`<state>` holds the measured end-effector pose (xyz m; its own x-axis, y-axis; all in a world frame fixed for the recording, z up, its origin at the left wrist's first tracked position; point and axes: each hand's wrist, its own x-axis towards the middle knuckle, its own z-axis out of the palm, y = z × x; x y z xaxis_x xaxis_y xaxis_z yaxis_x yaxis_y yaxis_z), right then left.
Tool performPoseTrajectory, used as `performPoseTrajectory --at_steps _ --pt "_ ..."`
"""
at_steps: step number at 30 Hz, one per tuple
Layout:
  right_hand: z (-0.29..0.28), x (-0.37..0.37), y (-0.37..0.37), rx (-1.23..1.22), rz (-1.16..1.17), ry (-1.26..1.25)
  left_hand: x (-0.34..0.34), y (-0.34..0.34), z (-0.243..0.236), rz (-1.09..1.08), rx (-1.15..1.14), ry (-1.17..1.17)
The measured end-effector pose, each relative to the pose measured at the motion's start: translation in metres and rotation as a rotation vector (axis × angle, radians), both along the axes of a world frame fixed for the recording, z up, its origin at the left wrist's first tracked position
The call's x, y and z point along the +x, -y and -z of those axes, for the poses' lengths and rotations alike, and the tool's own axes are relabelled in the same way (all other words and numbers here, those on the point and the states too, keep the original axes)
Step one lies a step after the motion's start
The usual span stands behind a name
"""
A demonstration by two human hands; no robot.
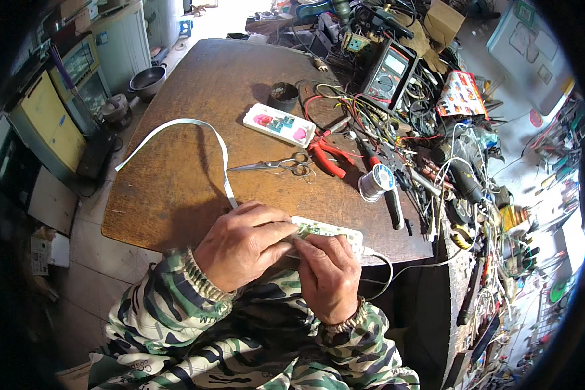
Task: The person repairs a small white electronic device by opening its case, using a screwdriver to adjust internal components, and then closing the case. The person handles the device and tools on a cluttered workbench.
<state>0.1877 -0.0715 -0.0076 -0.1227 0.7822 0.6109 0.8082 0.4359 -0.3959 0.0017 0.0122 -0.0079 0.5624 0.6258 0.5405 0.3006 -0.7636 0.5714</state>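
Note:
At the table's near edge lies a long white plastic casing (353,238) with green parts inside. My left hand (248,242) covers its left end, fingers bent and thumb pressed against them. My right hand (330,272) is closed over its near side, its fingertips meeting those of the left. What the fingertips pinch is hidden. A flat white cable (222,151) curves across the table and ends beneath my left hand. A thin white cord (390,273) loops by the casing's right end.
Beyond the hands lie scissors (266,165), red-handled pliers (325,153), a solder wire spool (376,183) and a second white casing (278,125) with pink and teal parts. A dark cup (283,97) stands behind. Tangled wires and a multimeter (389,76) crowd the right side.

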Motion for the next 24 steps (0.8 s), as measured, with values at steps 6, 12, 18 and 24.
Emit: performPoseTrajectory --at_steps 6,12,18,24 --pt "0.012 0.004 0.012 0.105 0.008 -0.143 0.004 0.0 -0.004 -0.006 -0.029 -0.032" --pt "0.024 0.006 0.038 0.214 0.068 -0.179 0.003 0.002 -0.008 0.004 -0.077 -0.062" --pt "0.033 0.009 0.04 0.209 0.108 -0.079 0.006 0.002 -0.012 -0.006 -0.029 -0.133" --pt "0.044 0.007 0.036 0.248 0.106 -0.079 0.005 0.002 -0.014 0.0 -0.078 -0.158"
